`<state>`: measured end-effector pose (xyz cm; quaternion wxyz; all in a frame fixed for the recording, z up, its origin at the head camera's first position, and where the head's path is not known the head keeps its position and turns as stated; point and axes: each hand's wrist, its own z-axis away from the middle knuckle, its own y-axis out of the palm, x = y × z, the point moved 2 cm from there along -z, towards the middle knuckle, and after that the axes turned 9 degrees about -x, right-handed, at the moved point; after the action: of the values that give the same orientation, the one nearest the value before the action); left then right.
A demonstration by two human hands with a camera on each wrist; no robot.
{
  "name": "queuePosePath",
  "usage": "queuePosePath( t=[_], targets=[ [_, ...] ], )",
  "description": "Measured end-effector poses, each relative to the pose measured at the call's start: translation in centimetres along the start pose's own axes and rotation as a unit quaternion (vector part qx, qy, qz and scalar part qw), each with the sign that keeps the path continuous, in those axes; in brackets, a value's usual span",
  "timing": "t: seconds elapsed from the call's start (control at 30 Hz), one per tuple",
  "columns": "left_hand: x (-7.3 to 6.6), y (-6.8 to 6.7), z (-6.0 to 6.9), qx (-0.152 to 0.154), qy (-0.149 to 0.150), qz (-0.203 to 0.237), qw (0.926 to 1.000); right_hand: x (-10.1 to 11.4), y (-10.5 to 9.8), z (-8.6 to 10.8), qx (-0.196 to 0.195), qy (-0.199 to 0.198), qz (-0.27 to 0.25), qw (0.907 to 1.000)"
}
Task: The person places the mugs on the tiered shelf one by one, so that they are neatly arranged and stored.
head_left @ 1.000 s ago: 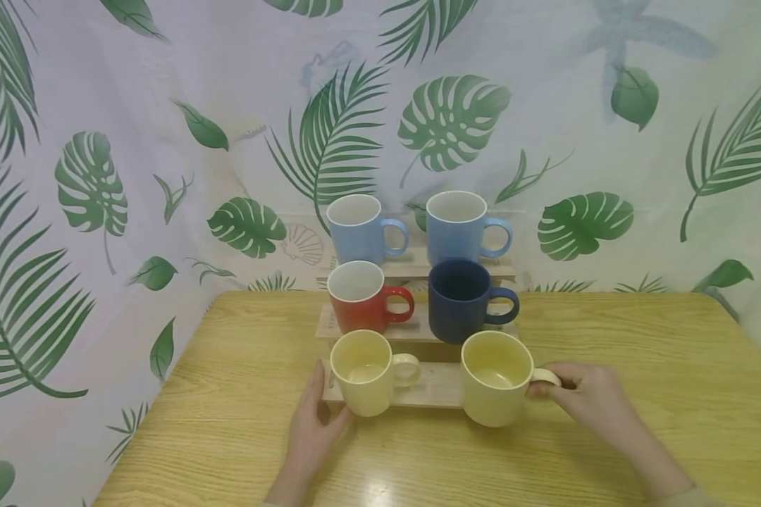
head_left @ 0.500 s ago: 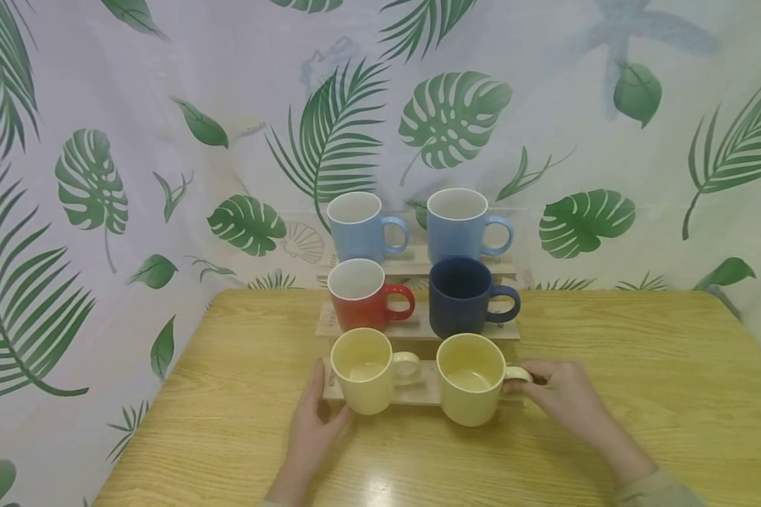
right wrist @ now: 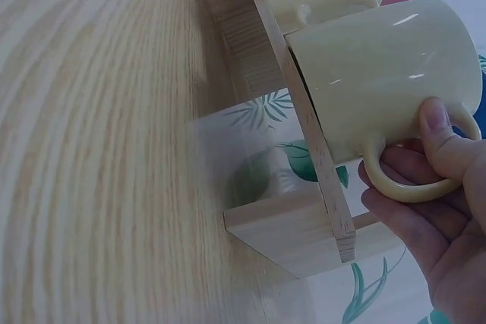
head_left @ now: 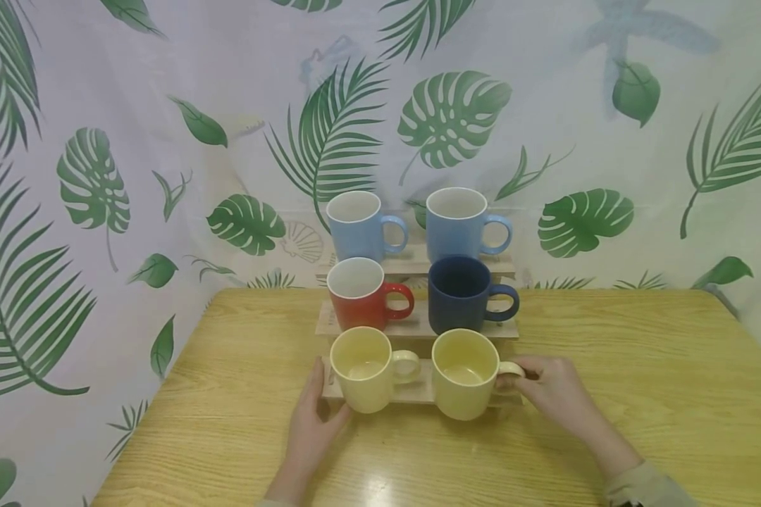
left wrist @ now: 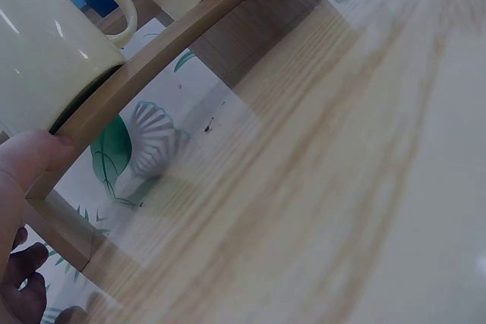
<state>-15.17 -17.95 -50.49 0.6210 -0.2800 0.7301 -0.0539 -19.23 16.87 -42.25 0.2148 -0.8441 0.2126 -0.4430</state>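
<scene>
My right hand (head_left: 554,391) pinches the handle of a pale yellow mug (head_left: 464,377) at the right of the lowest step of a wooden tiered rack (head_left: 421,394). In the right wrist view, the held mug (right wrist: 387,73) stands with its base on the shelf board, thumb on the handle's top and fingers through and below it. My left hand (head_left: 313,426) grips the left end of that step; its thumb lies on the board's front edge in the left wrist view. Beside it stands another yellow mug (head_left: 364,373), handle to the right.
Above on the rack are a red mug (head_left: 357,299) and a navy mug (head_left: 459,299), then two light blue mugs on the top step, the left one (head_left: 358,229) and the right one (head_left: 456,229). A leaf-printed cloth (head_left: 165,105) hangs behind the wooden table (head_left: 640,352).
My right hand has moved left with the yellow mug, bringing it over the step and closer to the other yellow mug. The left hand has stayed in place.
</scene>
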Motion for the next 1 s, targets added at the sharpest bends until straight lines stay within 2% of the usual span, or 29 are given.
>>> queuePosePath(
  t=[0.17, 0.4, 0.6, 0.73, 0.93, 1.0],
  targets=[
    [-0.09, -0.03, -0.01, -0.001, 0.002, -0.001, 1.0, -0.04, -0.03, -0.12, 0.007, 0.016, 0.005, 0.9998],
    [-0.12, -0.04, 0.09, 0.001, 0.001, 0.001, 1.0, -0.09, -0.13, -0.08, 0.013, 0.008, 0.006, 0.9999],
    [-0.18, -0.06, 0.1, 0.003, 0.002, 0.004, 1.0, 0.08, -0.58, -0.22, 0.04, 0.033, 0.021, 0.9985],
    [-0.09, -0.01, 0.04, 0.003, 0.003, 0.004, 1.0, 0.14, -0.79, -0.26, 0.053, 0.036, 0.023, 0.9977],
    [-0.02, -0.12, 0.2, 0.003, -0.004, 0.002, 1.0, -0.25, -0.88, -0.14, 0.076, 0.031, 0.006, 0.9966],
    [0.05, -0.22, 0.31, 0.002, -0.007, -0.003, 1.0, -0.56, -0.95, -0.02, 0.094, 0.037, -0.02, 0.9946]
  ],
)
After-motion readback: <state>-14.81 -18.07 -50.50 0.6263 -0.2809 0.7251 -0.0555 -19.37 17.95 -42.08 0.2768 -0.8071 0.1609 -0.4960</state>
